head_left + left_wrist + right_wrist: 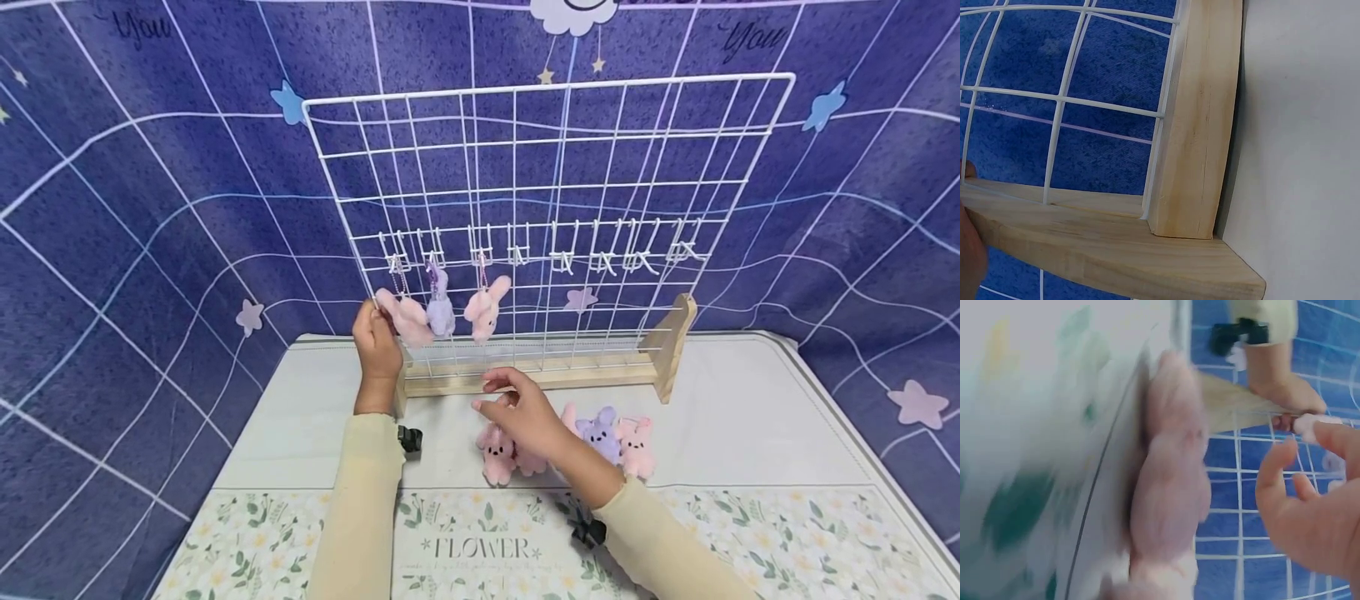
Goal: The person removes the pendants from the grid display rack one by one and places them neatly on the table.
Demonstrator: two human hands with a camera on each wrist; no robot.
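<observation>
My left hand [377, 346] grips the left wooden upright [1200, 125] of a stand that holds a white wire grid rack [547, 179]. On the grid's hooks at the left hang a pink plush rabbit keychain [408, 321], a purple plush keychain [441, 317] and another pink plush keychain [487, 310]. With fingers loosely bent and nothing between them, my right hand [528, 417] hovers over plush toys on the table. Near it lie a pink plush [497, 456], a purple plush [600, 435] and a pink plush with a chain [636, 447]; others are partly hidden behind the hand.
Several bare white hooks [562, 261] continue along the grid to the right. A wooden base bar [585, 377] and right upright [670, 350] support it. The table mat [787, 533] has a flower print in front. A dark blue patterned curtain [187, 208] surrounds the table.
</observation>
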